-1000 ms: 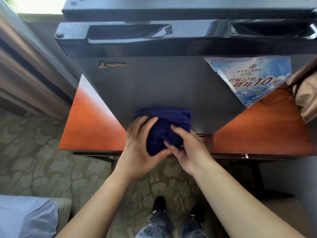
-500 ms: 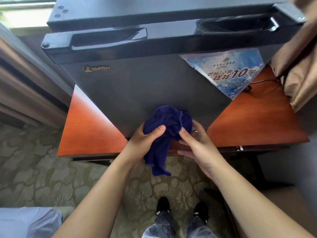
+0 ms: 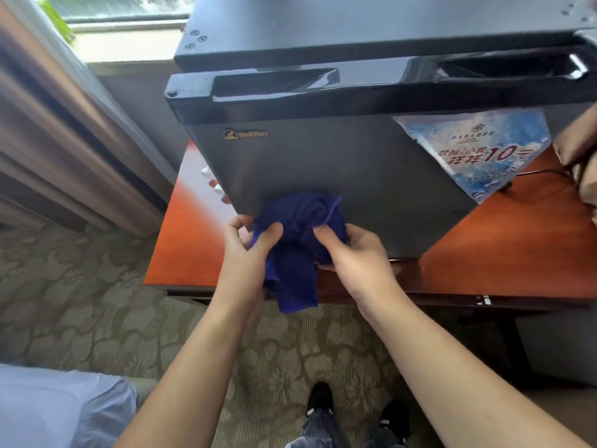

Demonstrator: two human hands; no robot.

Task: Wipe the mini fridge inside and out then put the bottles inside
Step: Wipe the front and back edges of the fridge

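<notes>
Cloth [image 3: 300, 240], blue, soft and limp, light: bunched low against closed fridge [image 3: 339, 176] door, pinched by left hand [image 3: 248, 253] and right hand [image 3: 352, 257]; best gathered into 1 wad.

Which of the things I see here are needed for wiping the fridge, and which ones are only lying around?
For the job: mini fridge; blue cloth, gripped by left hand and right hand; red and white caps beside the fridge, probably the bottles.
Just lying about: flyer on the door; black cable; curtain; wooden table.
</notes>
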